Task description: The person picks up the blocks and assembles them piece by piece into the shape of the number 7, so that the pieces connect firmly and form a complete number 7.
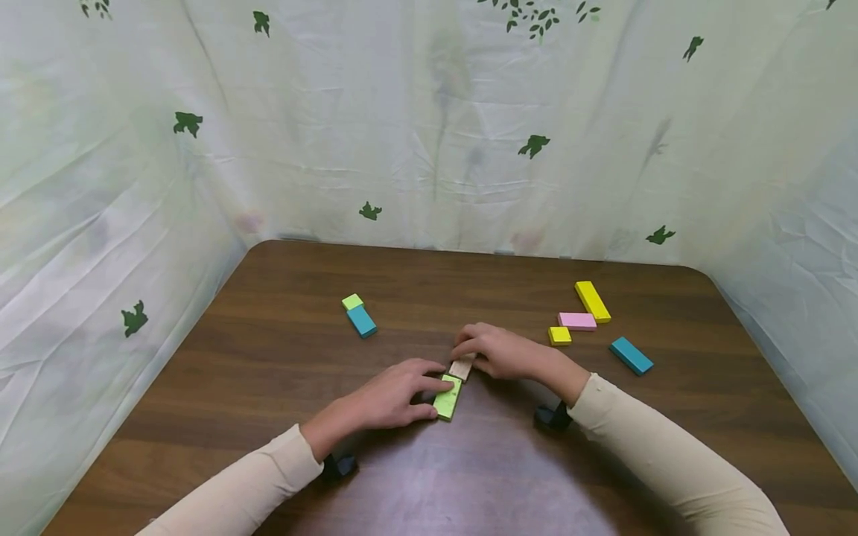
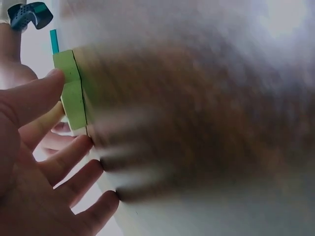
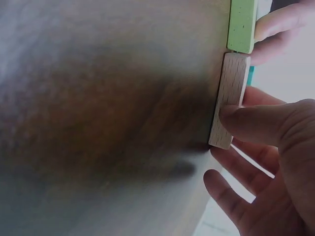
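Observation:
A light green block (image 1: pixel 447 398) lies on the table end to end with a plain wooden block (image 1: pixel 461 368). The left hand (image 1: pixel 395 396) holds the green block between thumb and index finger; in the left wrist view its thumb rests on the green block (image 2: pixel 75 104) while the other fingers spread toward the tabletop. Thumb and fingers of the right hand (image 1: pixel 504 353) pinch the wooden block, and the right wrist view has that thumb on the side of the wooden block (image 3: pixel 230 93), one end of which meets the green block (image 3: pixel 241 27).
At the back left, a small green block (image 1: pixel 351 301) touches a blue block (image 1: pixel 362 321). To the right lie a long yellow block (image 1: pixel 593 301), a pink block (image 1: pixel 577 321), a small yellow block (image 1: pixel 559 336) and another blue block (image 1: pixel 631 356). Patterned cloth (image 1: pixel 429 134) hangs behind the table.

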{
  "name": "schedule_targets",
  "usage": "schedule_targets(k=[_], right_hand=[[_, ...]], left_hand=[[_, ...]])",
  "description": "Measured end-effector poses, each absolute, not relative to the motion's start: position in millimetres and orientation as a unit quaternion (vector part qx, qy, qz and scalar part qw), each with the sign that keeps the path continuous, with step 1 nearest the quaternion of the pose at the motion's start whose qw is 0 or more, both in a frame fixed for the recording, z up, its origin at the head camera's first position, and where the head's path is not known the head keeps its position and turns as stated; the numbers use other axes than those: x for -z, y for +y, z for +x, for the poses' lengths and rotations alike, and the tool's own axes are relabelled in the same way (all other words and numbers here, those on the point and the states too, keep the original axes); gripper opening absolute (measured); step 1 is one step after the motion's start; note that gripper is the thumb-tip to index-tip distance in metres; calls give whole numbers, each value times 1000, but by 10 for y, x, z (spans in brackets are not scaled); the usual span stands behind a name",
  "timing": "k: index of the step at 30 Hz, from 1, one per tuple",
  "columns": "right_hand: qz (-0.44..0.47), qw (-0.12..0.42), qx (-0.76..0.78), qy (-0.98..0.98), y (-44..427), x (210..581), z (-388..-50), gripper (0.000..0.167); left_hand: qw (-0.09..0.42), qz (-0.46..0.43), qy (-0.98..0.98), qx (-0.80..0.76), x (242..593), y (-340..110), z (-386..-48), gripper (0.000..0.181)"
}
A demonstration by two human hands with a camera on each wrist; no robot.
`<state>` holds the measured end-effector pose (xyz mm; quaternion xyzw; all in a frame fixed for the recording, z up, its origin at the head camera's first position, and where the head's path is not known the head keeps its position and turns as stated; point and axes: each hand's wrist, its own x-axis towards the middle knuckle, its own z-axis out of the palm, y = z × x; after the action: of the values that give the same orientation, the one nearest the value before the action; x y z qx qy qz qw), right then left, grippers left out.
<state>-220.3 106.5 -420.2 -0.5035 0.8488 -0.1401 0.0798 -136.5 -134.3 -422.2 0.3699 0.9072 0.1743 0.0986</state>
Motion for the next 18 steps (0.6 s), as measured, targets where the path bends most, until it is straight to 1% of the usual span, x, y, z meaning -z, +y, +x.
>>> schedule_targets(k=[5,12,18], right_hand=[[-513,73,145,843,1052,4218,-2218,30],[-517,80,158,837,1022,4217,-2220,31],[-519,83,155,837,1003,4215,-2215,33]], left_hand=[[85,369,911,-161,4211,-1312,-1346,46],[66,367,916,-145,4231,-1278,-1304,47],[65,354,920,-152,4231,-1266,-1267,46]])
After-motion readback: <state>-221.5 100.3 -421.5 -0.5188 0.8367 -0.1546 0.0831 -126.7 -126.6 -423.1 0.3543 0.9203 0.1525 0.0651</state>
